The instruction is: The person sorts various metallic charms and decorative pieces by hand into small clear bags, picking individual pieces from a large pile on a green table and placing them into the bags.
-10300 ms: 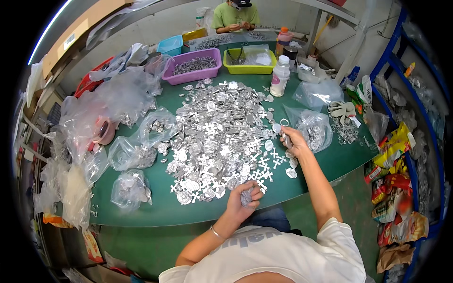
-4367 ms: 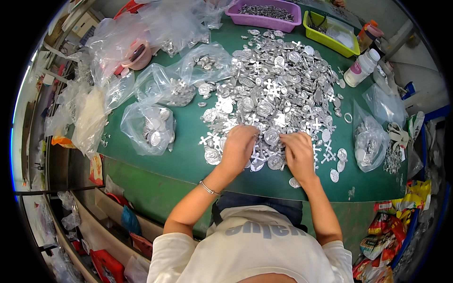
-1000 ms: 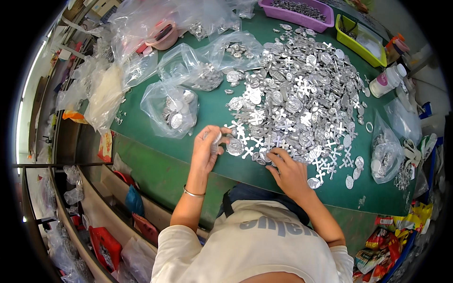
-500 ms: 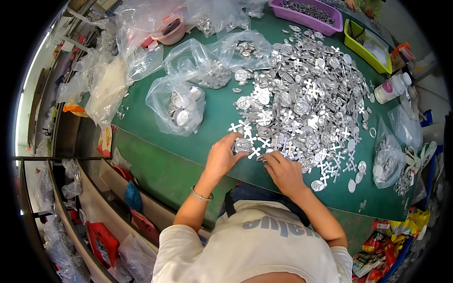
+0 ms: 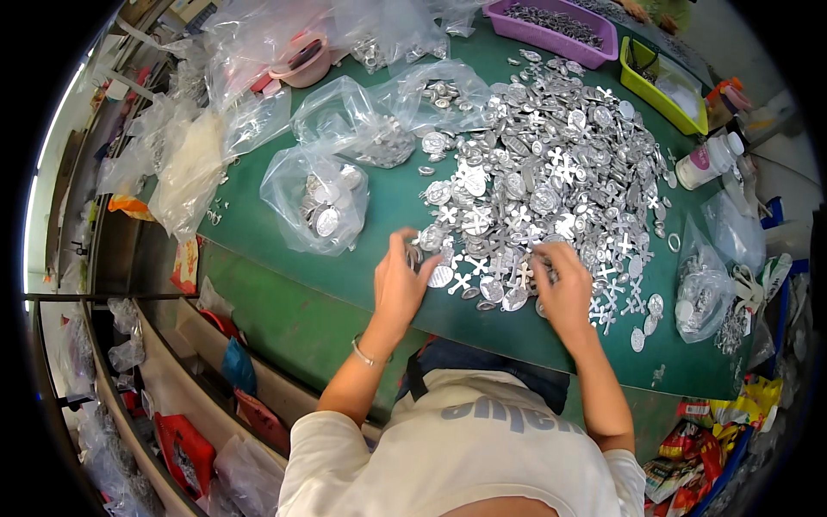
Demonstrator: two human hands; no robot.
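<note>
Your left hand (image 5: 398,283) rests at the near left edge of the big heap of small silver metal medals and crosses (image 5: 551,181) on the green tabletop (image 5: 379,198). Its fingers curl together over a few silver pieces at that edge, though you cannot tell from here whether they actually pinch one. Your right hand (image 5: 564,289) lies palm down on the near side of the same heap, fingers slightly spread and touching the pieces; whether it grips any is hidden.

Just left of your left hand sits a clear plastic bag with round silver medals inside (image 5: 320,202). Beyond it lie more crumpled clear bags (image 5: 379,121). At the far edge stand a purple rectangular plastic tray (image 5: 556,26) and a lime-green plastic tray (image 5: 668,82), with a white plastic bottle (image 5: 708,160) to the right of the heap. Another clear bag of metal parts (image 5: 702,293) lies right of your right hand.
</note>
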